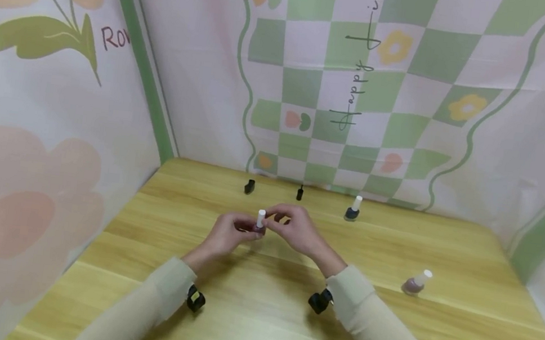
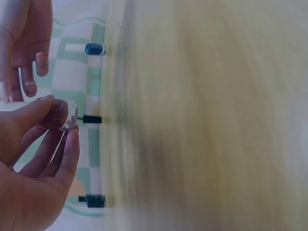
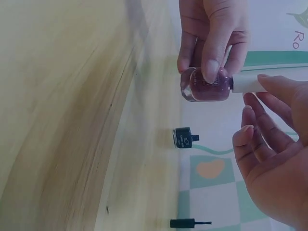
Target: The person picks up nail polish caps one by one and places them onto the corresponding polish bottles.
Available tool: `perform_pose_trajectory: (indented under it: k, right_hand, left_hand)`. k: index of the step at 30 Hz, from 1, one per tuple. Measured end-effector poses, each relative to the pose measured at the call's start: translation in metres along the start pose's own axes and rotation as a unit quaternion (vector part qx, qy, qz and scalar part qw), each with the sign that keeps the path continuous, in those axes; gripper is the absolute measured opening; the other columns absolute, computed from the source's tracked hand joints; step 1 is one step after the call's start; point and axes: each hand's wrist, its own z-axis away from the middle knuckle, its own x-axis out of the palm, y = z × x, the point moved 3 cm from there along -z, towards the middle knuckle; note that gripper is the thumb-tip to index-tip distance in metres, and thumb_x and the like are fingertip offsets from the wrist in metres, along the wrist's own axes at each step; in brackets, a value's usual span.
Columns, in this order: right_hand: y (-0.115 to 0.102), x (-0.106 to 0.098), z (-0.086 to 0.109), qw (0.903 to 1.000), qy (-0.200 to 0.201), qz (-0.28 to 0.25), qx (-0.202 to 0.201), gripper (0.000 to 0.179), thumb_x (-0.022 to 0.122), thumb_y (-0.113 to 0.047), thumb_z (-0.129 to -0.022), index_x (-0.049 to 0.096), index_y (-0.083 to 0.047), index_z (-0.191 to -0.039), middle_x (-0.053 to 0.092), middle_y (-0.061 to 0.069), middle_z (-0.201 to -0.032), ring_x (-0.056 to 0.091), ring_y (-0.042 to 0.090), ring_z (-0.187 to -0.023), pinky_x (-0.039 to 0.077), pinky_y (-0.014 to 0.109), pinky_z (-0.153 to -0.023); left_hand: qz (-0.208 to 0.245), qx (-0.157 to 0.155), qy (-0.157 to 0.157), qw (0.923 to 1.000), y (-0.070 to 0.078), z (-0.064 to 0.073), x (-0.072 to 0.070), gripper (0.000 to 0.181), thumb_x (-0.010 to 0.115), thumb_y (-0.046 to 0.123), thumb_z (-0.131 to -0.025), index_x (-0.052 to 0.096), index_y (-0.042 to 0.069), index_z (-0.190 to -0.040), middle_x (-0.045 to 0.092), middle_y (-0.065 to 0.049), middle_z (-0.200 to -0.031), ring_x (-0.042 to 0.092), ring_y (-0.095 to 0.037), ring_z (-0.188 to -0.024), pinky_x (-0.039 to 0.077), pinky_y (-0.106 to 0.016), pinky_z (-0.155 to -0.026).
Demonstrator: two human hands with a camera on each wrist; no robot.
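Over the middle of the table, my left hand (image 1: 227, 235) grips the glass body of a mauve nail polish bottle (image 3: 207, 85). The left thumb lies across its front in the right wrist view. My right hand (image 1: 299, 231) pinches the bottle's white cap (image 3: 246, 83) between thumb and a finger, its other fingers loosely bent. The cap sits on the bottle, which stands upright in the head view. Behind the hands are an uncapped black nail polish bottle (image 1: 249, 186) and a black brush cap (image 1: 299, 194) standing brush up.
A dark blue nail polish bottle (image 1: 351, 213) with a white cap stands at the back right. Another mauve bottle (image 1: 413, 286), white-capped, is further right on the wooden table (image 1: 253, 326). A checked curtain (image 1: 334, 87) hangs along the back edge.
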Motion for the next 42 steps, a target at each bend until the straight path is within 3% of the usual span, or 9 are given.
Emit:
perform_pose_trajectory:
  k: [10,18,22,32,42]
  right_hand:
    - [0.007,0.018,-0.028,0.9987,0.015,-0.048,0.002,0.019,0.074,-0.020,-0.097,0.079,-0.013,-0.114,0.076,0.003,-0.112,0.065,0.023,-0.097,0.054,0.037,-0.078]
    - [0.006,0.038,-0.051,0.9979,0.021,-0.060,-0.007,0.015,0.075,-0.017,-0.096,0.080,-0.012,-0.109,0.077,0.002,-0.107,0.066,0.021,-0.097,0.055,0.040,-0.083]
    - [0.005,0.048,-0.061,0.9976,0.024,-0.065,0.003,0.016,0.075,-0.016,-0.095,0.080,-0.011,-0.109,0.077,0.003,-0.107,0.066,0.020,-0.097,0.054,0.035,-0.082]
    - [0.005,0.068,-0.080,0.9959,0.030,-0.082,0.023,0.016,0.076,-0.013,-0.094,0.079,-0.009,-0.109,0.076,0.004,-0.108,0.066,0.021,-0.098,0.055,0.034,-0.084]
    - [0.008,0.091,-0.092,0.9957,0.030,-0.086,0.020,0.014,0.076,-0.009,-0.093,0.079,-0.006,-0.106,0.077,0.008,-0.106,0.067,0.019,-0.088,0.055,0.028,-0.077]
  left_hand:
    - [0.008,-0.027,0.026,0.9993,-0.016,-0.003,-0.025,0.019,0.079,0.015,-0.091,0.079,0.012,-0.110,0.078,-0.005,-0.107,0.072,-0.023,-0.100,0.060,-0.040,-0.089]
    - [0.002,-0.043,0.050,0.9978,-0.021,0.001,-0.044,0.020,0.078,0.008,-0.091,0.078,0.008,-0.112,0.077,-0.008,-0.109,0.072,-0.026,-0.104,0.059,-0.040,-0.091]
    - [-0.002,-0.049,0.061,0.9969,-0.032,0.000,-0.053,0.021,0.078,0.009,-0.091,0.078,0.008,-0.112,0.077,-0.008,-0.110,0.072,-0.026,-0.104,0.059,-0.039,-0.092]
    - [-0.011,-0.069,0.080,0.9943,-0.048,-0.001,-0.071,0.021,0.079,0.010,-0.091,0.077,0.007,-0.112,0.077,-0.008,-0.110,0.072,-0.026,-0.106,0.057,-0.042,-0.096]
    - [-0.011,-0.096,0.089,0.9914,-0.059,0.004,-0.085,0.023,0.079,0.007,-0.090,0.077,0.006,-0.112,0.077,-0.010,-0.110,0.072,-0.027,-0.105,0.056,-0.043,-0.097]
